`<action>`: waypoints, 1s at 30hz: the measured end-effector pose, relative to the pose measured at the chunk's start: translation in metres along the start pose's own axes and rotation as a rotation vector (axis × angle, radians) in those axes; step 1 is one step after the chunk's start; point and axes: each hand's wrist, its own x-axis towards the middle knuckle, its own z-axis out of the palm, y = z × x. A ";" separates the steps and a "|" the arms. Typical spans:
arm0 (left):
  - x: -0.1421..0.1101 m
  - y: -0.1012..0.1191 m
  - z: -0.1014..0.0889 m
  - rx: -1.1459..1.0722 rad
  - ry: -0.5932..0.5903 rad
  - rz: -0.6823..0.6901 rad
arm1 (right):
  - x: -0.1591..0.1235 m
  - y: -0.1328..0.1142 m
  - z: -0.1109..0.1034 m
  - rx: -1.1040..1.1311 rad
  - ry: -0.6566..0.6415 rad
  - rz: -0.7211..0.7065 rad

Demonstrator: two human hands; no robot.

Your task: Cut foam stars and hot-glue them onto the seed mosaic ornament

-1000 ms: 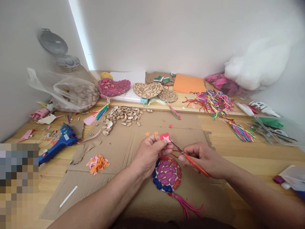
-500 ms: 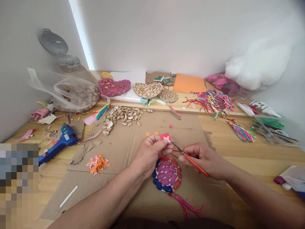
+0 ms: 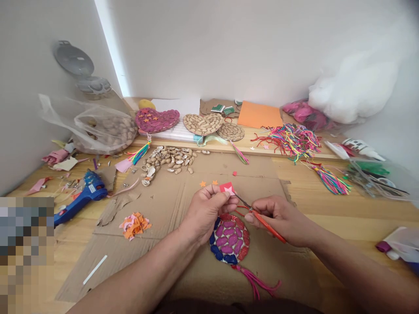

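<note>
Between thumb and fingers, my left hand (image 3: 206, 207) pinches a small red square (image 3: 225, 186) with a pale pink star (image 3: 229, 191) laid over it. My right hand (image 3: 278, 218) is closed around the handles of orange-handled scissors (image 3: 267, 226). Their blades reach left to the edge of the red piece; whether they are parted is hard to make out. Below the hands lies a round peanut-shell ornament (image 3: 229, 240) in purple, blue and red, partly covered by my left hand. Its pink tassel (image 3: 257, 279) trails toward me. Two small orange stars (image 3: 208, 183) rest just beyond my left hand.
Cardboard (image 3: 157, 257) covers the table's middle. On the left are a blue glue gun (image 3: 87, 192), scraps (image 3: 135, 225) and a white stick (image 3: 94, 269). Peanut shells (image 3: 168, 161), shell hearts (image 3: 203, 124), colourful threads (image 3: 291, 141) and an orange sheet (image 3: 260, 114) sit farther back.
Almost nothing differs. The scissors and my right hand have shifted very slightly, while my left hand keeps its pinch on the red square and star.
</note>
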 end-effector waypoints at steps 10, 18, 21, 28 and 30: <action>0.000 0.000 0.001 -0.017 0.007 0.011 | 0.000 -0.003 0.001 -0.024 0.025 -0.009; 0.000 0.001 0.002 -0.037 0.024 0.028 | 0.000 -0.005 0.005 -0.017 0.016 0.009; -0.001 0.001 0.002 -0.046 0.026 0.033 | 0.000 -0.005 0.005 0.007 -0.003 0.037; -0.002 0.001 0.002 -0.042 0.024 0.022 | -0.003 -0.004 0.004 0.015 0.007 0.033; -0.001 0.001 0.002 -0.041 0.022 0.018 | -0.003 -0.005 0.004 0.011 0.013 0.041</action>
